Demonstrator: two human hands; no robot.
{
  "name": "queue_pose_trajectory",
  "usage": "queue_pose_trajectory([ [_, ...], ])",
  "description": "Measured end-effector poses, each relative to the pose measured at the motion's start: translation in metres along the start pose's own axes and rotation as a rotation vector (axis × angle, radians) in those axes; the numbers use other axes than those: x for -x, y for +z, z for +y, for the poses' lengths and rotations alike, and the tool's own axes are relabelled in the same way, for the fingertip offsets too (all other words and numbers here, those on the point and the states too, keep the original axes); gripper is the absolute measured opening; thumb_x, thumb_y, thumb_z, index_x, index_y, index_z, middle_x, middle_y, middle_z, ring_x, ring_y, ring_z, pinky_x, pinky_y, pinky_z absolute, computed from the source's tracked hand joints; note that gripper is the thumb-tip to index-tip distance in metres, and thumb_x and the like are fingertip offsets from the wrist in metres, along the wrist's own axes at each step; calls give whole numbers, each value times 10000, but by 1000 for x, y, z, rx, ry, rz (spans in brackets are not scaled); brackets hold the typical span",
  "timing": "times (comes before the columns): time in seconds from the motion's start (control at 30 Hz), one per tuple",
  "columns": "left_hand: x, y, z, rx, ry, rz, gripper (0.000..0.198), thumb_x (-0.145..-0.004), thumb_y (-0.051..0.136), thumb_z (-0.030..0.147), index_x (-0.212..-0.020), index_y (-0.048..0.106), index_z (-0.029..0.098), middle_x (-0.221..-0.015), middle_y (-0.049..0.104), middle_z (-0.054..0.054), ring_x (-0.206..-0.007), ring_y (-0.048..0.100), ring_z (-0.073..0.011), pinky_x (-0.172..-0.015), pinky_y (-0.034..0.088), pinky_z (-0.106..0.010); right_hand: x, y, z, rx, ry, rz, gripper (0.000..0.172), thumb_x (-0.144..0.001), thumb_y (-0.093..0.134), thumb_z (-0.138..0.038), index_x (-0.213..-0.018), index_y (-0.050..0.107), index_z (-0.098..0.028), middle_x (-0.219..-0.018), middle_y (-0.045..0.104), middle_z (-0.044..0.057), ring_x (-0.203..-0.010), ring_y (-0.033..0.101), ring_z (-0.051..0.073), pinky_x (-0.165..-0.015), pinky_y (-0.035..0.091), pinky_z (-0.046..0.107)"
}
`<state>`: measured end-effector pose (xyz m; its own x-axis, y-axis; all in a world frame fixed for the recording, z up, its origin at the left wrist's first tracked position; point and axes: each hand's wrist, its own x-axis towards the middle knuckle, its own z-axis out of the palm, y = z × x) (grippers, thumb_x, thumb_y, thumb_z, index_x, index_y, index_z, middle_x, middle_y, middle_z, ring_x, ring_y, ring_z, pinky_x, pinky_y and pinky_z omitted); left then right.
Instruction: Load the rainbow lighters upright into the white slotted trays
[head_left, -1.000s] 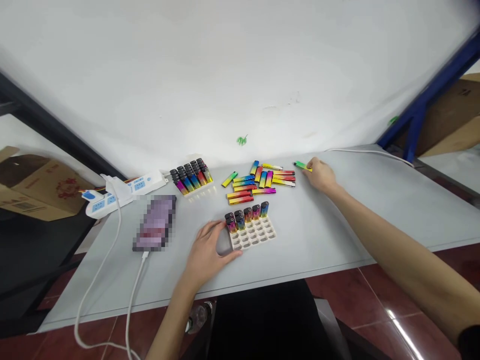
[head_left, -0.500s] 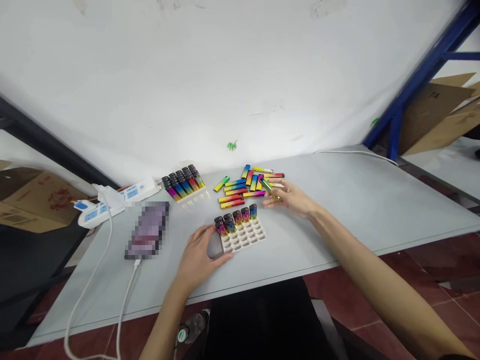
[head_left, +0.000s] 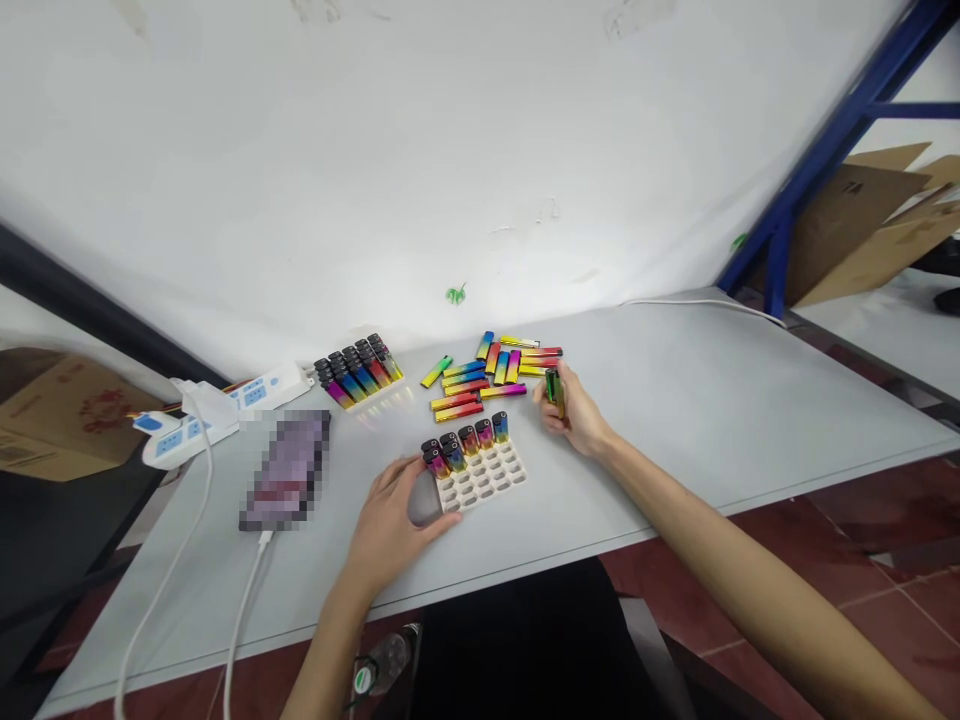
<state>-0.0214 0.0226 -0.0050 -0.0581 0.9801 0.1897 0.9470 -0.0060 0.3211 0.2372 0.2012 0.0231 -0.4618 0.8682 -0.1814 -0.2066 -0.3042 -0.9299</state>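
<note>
My right hand (head_left: 579,412) is closed around a green and yellow lighter (head_left: 554,390), raised upright over the table to the right of the white slotted tray (head_left: 487,482). My left hand (head_left: 386,530) spans the tray's left side, with a finger at its far corner and the thumb at the near one, gripping it. Several lighters with black tops stand in the tray's back row, and two more stand at its left end. The other slots hold nothing. Beyond the tray, several bright metallic lighters (head_left: 469,387) lie loosely on the table.
A second tray full of standing lighters (head_left: 361,372) is at the back left. A blurred phone (head_left: 289,470) with a white cable and a power strip (head_left: 225,412) lie on the left. Behind the table (head_left: 712,400) rises a white wall (head_left: 450,150). Cardboard boxes (head_left: 847,220) stand beyond the blue frame.
My right hand has drawn back slightly from the loose lighters and turned the green and yellow one upright. My left hand keeps its place at the tray. The view has shifted slightly.
</note>
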Motion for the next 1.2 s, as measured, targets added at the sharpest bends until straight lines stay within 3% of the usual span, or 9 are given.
queue_pose_trajectory([
  [0.1, 0, -1, 1, 5, -2, -2, 699, -792, 649, 628, -1329, 496, 207, -1362, 571, -123, -1288, 506, -332, -1039, 472, -490, -1, 1, 1, -11, 17, 32, 541, -876, 383, -682, -594, 348, -221, -500, 176, -81, -416, 117, 70, -409, 95, 228],
  [0.23, 0, -1, 1, 7, -2, -8, 689, -798, 648, 621, -1327, 496, 208, -1358, 576, -124, -1290, 501, -333, -1040, 469, -505, -4, 0, 4, 9, 48, 81, 517, -906, 338, -619, -561, 301, -234, -464, 170, -69, -406, 87, 82, -404, 74, 242],
  [0.4, 0, 0, 0, 3, 3, 5, 696, -796, 649, 622, -1328, 496, 200, -1358, 573, -129, -1282, 509, -338, -1035, 475, -502, -5, -1, 6, 26, 42, 86, 520, -913, 330, -622, -565, 301, -237, -463, 161, -69, -405, 83, 83, -397, 79, 243],
  [0.6, 0, 0, 0, 0, -5, -9, 698, -801, 638, 634, -1333, 477, 212, -1358, 568, -120, -1299, 494, -327, -1053, 461, -490, -3, 1, 4, 22, 20, 101, 610, -861, 376, -750, -550, 318, -229, -491, 154, -73, -415, 88, 75, -410, 72, 243],
  [0.83, -1, -2, 2, 12, -9, -19, 677, -804, 635, 631, -1312, 484, 209, -1350, 567, -119, -1295, 497, -324, -1047, 461, -477, -5, -1, 8, 39, 9, 105, 563, -930, 336, -589, -503, 330, -221, -461, 172, -61, -401, 102, 76, -401, 85, 239],
  [0.97, 0, -2, 2, 10, -6, -23, 674, -806, 631, 635, -1304, 487, 205, -1353, 563, -119, -1294, 495, -320, -1056, 451, -468, -4, 1, 7, 33, 20, 131, 580, -929, 350, -612, -508, 349, -213, -465, 171, -66, -401, 107, 70, -403, 93, 235],
  [1.1, -1, 0, 1, 11, -8, -26, 696, -806, 623, 647, -1322, 478, 202, -1356, 555, -120, -1286, 496, -318, -1059, 447, -470, -4, 0, 9, 17, -26, 140, 633, -887, 334, -746, -595, 461, -200, -507, 253, -62, -405, 187, 71, -404, 152, 231],
  [1.2, -2, 0, 1, 23, -13, -20, 706, -797, 631, 652, -1323, 484, 204, -1342, 563, -118, -1274, 505, -319, -1057, 447, -470, -4, -2, 14, 37, -135, 135, 576, -839, 446, -761, -771, 561, -200, -631, 431, -34, -489, 396, 96, -468, 334, 240],
])
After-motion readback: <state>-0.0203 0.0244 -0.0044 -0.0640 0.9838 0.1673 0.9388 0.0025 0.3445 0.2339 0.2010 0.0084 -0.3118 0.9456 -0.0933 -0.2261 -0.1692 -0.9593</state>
